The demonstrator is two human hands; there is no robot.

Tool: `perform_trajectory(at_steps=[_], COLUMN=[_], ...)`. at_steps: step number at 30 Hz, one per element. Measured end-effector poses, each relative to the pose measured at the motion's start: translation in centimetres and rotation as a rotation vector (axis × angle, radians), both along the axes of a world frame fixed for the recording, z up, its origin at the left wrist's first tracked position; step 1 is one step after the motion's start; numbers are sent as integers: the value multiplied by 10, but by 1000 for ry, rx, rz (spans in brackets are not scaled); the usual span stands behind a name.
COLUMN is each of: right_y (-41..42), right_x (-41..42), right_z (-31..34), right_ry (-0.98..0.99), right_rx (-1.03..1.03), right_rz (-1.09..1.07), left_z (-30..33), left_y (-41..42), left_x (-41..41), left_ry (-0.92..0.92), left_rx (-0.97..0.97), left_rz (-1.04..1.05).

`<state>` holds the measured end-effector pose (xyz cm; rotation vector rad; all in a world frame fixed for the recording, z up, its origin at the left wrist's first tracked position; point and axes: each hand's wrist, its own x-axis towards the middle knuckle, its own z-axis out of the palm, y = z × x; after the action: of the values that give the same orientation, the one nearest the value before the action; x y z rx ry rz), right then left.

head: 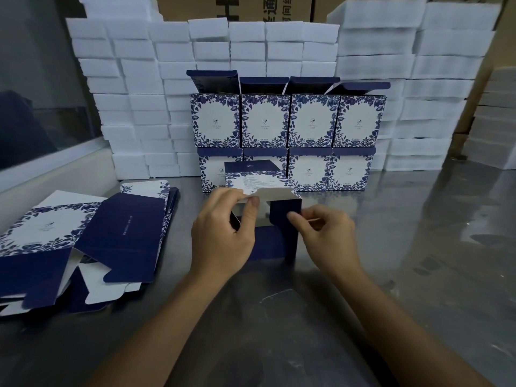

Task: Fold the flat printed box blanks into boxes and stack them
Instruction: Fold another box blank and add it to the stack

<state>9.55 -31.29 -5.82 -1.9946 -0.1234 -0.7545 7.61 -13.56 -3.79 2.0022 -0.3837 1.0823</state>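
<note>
1. Left hand [223, 233] pinches a white flap of the half-folded box [268, 210]; right hand [326, 233] pinches its navy side flap. The hands hide much of the box.
2. Flat blanks [83, 241] lie left of the left hand, cut off at the frame edge.
3. Folded boxes [287, 135] stand stacked in two rows beyond the hands; their small print is unreadable.
4. Cartons [251, 7] behind the foam blocks [134, 79] show partial Chinese characters.

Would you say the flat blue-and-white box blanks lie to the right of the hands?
No, the flat blue-and-white box blanks lie left of both hands.
</note>
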Motion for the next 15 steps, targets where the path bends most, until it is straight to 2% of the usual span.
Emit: perform_trajectory(at_steps=[10,15], right_y=[-4,-6], right_x=[6,5], right_z=[-3,-12], right_ry=[59,232], right_rx=[-76,-279], right_rz=[11,22], left_z=[0,0], left_y=[1,4], left_x=[1,1], left_ry=[13,20], left_rx=[6,-14], left_rz=[10,21])
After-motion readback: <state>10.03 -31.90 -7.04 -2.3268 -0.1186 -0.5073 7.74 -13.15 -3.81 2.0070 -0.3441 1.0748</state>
